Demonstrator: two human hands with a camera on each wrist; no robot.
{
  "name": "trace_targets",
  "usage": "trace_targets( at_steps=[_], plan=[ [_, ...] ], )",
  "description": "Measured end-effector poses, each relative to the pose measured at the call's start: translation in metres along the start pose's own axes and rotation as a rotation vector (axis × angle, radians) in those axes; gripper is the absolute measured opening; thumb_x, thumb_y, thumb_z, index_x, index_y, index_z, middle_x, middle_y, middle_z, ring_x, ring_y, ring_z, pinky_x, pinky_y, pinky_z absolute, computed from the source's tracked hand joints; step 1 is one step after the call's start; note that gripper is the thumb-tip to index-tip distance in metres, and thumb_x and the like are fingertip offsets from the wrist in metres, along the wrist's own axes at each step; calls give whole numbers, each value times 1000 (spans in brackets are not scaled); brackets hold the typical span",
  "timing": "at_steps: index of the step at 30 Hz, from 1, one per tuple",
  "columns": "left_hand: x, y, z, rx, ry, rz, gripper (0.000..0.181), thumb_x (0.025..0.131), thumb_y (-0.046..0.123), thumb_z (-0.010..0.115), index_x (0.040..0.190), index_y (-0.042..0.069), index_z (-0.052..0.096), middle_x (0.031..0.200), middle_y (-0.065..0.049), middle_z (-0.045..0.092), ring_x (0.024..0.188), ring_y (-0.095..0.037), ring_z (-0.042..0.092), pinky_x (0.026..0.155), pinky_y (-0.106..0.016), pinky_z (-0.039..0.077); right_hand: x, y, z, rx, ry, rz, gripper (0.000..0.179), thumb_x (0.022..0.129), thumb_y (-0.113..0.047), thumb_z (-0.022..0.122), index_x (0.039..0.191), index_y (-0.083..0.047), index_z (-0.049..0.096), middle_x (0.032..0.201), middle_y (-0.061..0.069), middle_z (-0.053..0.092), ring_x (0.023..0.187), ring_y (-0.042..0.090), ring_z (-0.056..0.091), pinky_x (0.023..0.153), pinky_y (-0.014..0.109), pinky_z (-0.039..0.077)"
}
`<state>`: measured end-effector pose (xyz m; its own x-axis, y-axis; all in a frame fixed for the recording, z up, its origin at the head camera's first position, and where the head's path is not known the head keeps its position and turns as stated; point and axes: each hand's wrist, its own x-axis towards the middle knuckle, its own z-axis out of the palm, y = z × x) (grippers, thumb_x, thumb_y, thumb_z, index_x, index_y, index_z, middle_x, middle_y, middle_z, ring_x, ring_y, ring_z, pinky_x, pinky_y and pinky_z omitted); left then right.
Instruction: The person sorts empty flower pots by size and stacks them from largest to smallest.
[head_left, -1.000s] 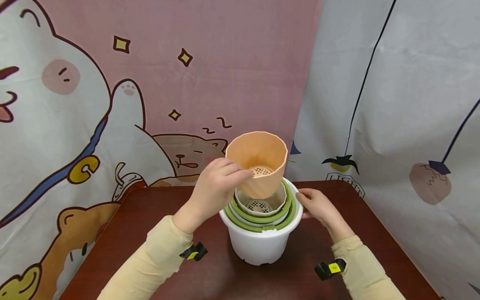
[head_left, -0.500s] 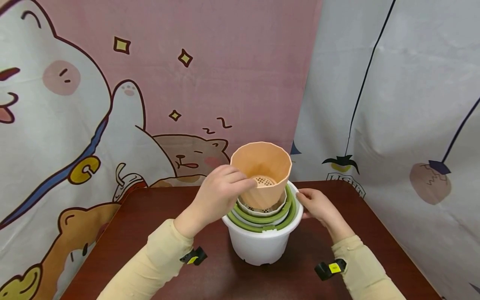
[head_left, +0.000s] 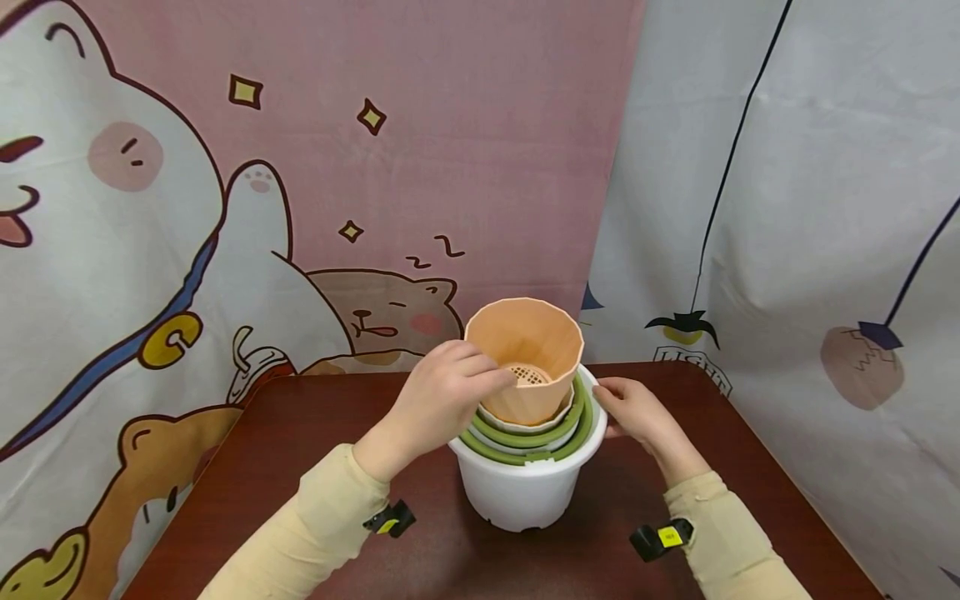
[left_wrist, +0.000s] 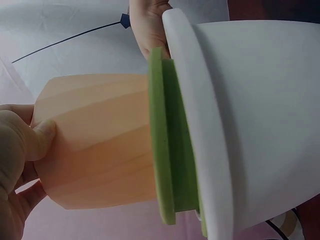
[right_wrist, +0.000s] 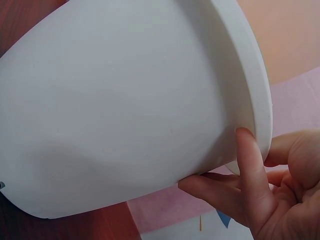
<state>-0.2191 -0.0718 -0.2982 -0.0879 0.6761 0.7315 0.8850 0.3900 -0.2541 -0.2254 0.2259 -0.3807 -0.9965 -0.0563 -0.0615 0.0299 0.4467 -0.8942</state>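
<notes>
My left hand (head_left: pixel 450 392) pinches the near left rim of an orange faceted flower pot (head_left: pixel 543 346), thumb outside and fingers over the edge. The pot's lower part sits inside a white faceted pot (head_left: pixel 528 429), and its perforated floor shows. Around that lie green pot rims (head_left: pixel 551 437), all nested in a large white flower pot (head_left: pixel 517 496) standing upright. With its thumb on top and fingers beneath, my right hand (head_left: pixel 637 412) grips the large pot's right rim. In the left wrist view the orange pot (left_wrist: pixel 100 140) sticks out well past the green rim (left_wrist: pixel 162 135).
The pots stand on a dark red-brown table (head_left: pixel 330 517). Behind it hangs a pink cartoon backdrop (head_left: pixel 480 125), with a grey-white printed cloth (head_left: pixel 810 250) at the right. A black camera is strapped to each wrist.
My left hand has lowered the orange pot, shifting slightly right, so it sits deeper in the white faceted pot. My right hand and the large white pot have stayed in place.
</notes>
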Motion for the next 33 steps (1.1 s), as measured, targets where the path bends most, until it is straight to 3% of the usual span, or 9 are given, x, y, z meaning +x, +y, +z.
trace_targets(
  at_steps=[33],
  plan=[
    [-18, 7, 28, 32, -85, 6, 18, 85, 2, 70, 94, 17, 76, 86, 4, 69, 82, -17, 58, 80, -32, 48, -2, 0, -1, -14, 5, 5, 42, 104, -18, 50, 134, 11, 49, 110, 23, 60, 78, 20, 66, 65, 34, 60]
  ],
)
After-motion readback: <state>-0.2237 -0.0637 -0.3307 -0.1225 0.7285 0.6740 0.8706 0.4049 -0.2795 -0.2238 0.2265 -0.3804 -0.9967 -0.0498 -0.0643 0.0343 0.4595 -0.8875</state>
